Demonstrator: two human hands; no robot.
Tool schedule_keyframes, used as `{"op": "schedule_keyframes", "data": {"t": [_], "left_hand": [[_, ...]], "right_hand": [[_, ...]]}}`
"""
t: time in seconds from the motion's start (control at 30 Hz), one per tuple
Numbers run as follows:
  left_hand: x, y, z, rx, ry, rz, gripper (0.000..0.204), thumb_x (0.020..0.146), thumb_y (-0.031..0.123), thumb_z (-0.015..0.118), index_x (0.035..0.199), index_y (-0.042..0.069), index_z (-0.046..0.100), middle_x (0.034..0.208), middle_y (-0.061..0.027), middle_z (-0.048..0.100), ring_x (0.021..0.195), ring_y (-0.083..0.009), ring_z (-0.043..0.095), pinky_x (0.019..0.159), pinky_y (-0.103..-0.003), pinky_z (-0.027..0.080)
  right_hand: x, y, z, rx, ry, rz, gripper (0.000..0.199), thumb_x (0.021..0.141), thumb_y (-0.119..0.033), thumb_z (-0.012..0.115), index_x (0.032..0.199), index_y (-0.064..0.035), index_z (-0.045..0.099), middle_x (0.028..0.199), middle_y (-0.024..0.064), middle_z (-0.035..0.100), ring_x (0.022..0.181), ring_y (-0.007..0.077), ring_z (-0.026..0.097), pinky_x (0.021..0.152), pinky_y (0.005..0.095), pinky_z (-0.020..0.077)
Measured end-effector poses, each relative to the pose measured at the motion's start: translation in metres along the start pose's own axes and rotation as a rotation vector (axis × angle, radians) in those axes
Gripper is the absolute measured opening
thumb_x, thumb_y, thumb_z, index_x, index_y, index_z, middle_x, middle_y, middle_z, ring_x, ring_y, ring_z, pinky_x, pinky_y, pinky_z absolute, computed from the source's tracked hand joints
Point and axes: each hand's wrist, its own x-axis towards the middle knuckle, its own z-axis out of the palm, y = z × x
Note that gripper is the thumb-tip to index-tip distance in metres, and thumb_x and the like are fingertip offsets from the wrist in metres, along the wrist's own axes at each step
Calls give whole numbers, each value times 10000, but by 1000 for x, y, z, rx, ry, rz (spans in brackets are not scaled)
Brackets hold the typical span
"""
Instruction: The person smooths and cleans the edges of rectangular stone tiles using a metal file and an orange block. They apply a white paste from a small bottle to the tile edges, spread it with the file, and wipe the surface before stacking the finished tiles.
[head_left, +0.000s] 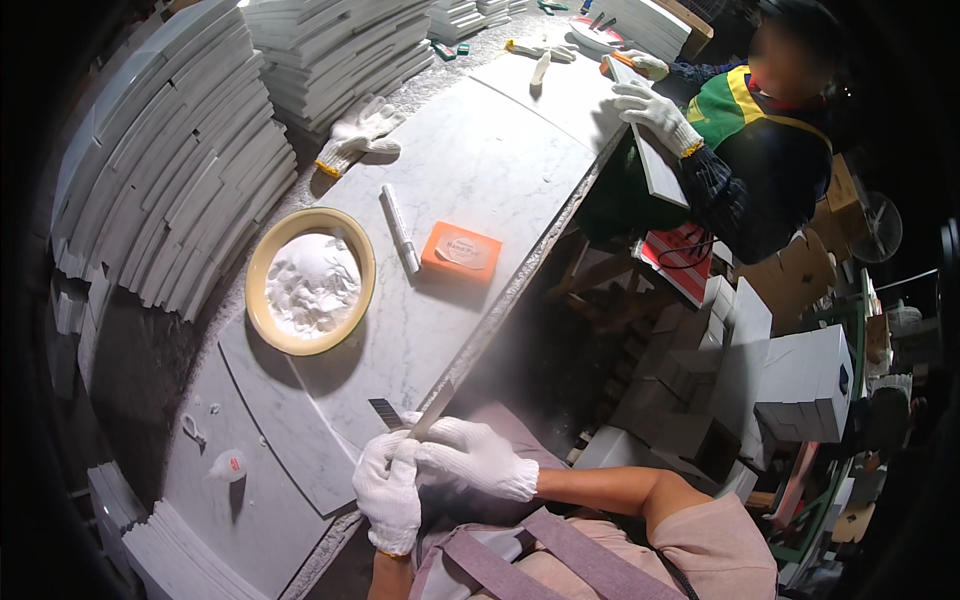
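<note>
White knit gloves cover both my hands at the near edge of the marble worktop. My left hand [388, 492] is closed, and my right hand [472, 456] is closed beside it, their fingers touching. Between them rises a thin grey-white strip [434, 408], seen edge-on. A dark, finely striped flat piece [386, 412] shows just beyond the left fingers; which hand holds it, if either, is unclear. Farther up lie a yellow-rimmed bowl [256, 300] of white powder [312, 285], a white marker [400, 228] and an orange block [461, 251] with a pale label.
Tall stacks of pale slabs [165, 150] line the left. A spare glove [362, 133] and a small clear bottle [229, 465] lie on the worktop [420, 150]. Across it, a gloved co-worker [745, 140] handles a white slab [655, 165]. White boxes [800, 385] crowd the right.
</note>
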Motion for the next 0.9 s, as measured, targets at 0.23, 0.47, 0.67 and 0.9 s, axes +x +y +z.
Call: {"op": "schedule_keyframes", "data": {"t": [0.23, 0.47, 0.67, 0.9], "left_hand": [[7, -5, -5, 136, -114, 46, 150, 992, 100, 707, 1037, -32, 760, 998, -135, 755, 911, -220, 699, 840, -352, 546], [0, 2, -2, 37, -134, -42, 177, 978, 107, 744, 1097, -24, 746, 1019, -107, 744, 936, -188, 691, 862, -328, 547], [-3, -9, -3, 33, -42, -67, 267, 969, 57, 714, 1226, -9, 684, 1121, -105, 713, 999, -183, 682, 914, -325, 552], [9, -18, -14, -200, -104, -295, 333, 1008, 39, 613, 1333, -32, 606, 1139, -105, 697, 933, -147, 695, 875, -297, 570]], "right_hand": [[-1, 11, -12, 116, 60, 126, 344, 1031, -249, 727, 1266, -2, 689, 1146, 38, 713, 1042, 121, 644, 935, 287, 529], [15, 10, -22, 285, 55, 91, 292, 1045, -316, 686, 1169, -53, 714, 1108, 48, 733, 1086, 141, 654, 965, 296, 505], [23, -10, -32, 283, 258, -42, 246, 1083, -243, 599, 1172, -13, 604, 986, 102, 696, 880, 175, 689, 780, 333, 584], [17, 6, -25, -215, 180, 18, 424, 1087, -149, 577, 1492, -36, 517, 877, 52, 669, 662, 95, 642, 594, 238, 546]]}}
